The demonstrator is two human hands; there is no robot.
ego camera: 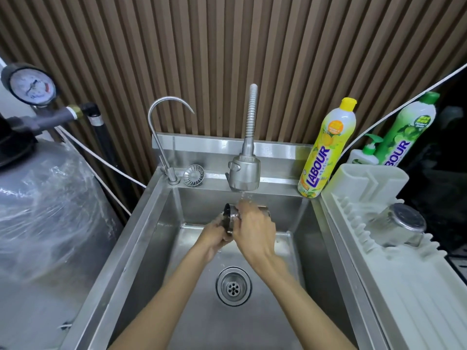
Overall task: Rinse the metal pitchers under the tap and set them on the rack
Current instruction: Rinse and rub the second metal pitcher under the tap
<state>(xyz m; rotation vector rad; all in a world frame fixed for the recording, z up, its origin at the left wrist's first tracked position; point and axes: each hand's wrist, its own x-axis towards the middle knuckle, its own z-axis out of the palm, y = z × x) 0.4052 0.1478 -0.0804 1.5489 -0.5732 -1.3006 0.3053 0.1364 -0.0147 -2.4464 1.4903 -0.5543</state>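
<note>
At frame centre, above the steel sink (pixel 149 223), the left hand (pixel 214 237) and right hand (pixel 255 231) both grip a metal pitcher (pixel 229 218) lying sideways under the running tap (pixel 245 173). At right, a second pitcher (pixel 399 227) sits upturned on the white rack (pixel 404 299). A brown slatted wall (pixel 227 46) stands behind.

I see a steel sink (pixel 141 223) with a round drain (pixel 233 286) in its floor. On its back ledge (pixel 278 176) a small strainer (pixel 193 175) lies just beside the thin tap (pixel 172 176), and a yellow bottle (pixel 326 150) stands at the right corner. Just beside the sink on the right, a white rack (pixel 404 286) carries one upturned pitcher (pixel 401 227) near its far end.
</note>
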